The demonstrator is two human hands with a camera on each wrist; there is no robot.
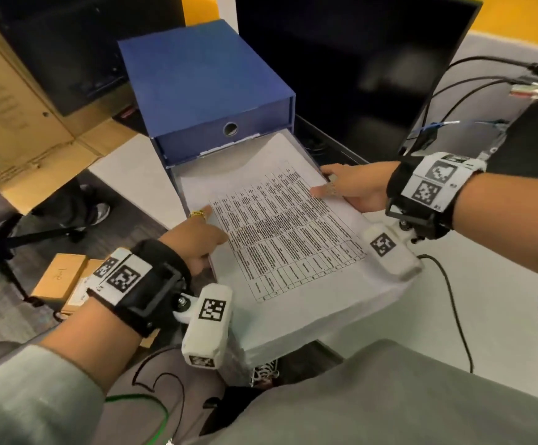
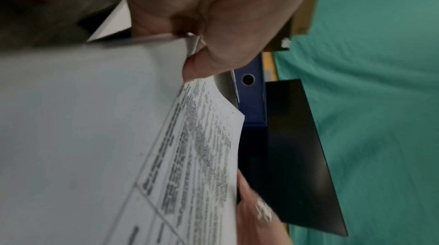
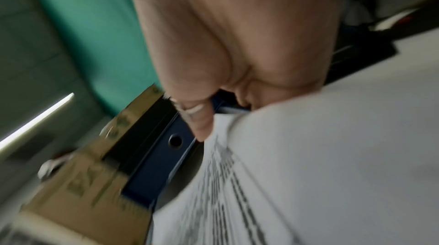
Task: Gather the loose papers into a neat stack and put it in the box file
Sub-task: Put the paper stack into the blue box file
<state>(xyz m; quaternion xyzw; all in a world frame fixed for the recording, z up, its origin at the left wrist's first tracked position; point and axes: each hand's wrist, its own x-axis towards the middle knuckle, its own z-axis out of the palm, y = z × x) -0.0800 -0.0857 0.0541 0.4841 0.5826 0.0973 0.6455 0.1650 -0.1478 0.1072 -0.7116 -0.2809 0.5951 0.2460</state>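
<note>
I have the stack (image 1: 288, 226) pinched at both side edges, left hand (image 1: 197, 239) and right hand (image 1: 354, 187), its far end entering the blue box (image 1: 210, 91). It looks light and floppy, sagging between grips; I'd hold mid-edge.

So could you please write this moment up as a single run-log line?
phase: inserting | white printed paper stack: far end entering open blue cardboard box file | left hand: grips left edge | right hand: grips right edge
</note>
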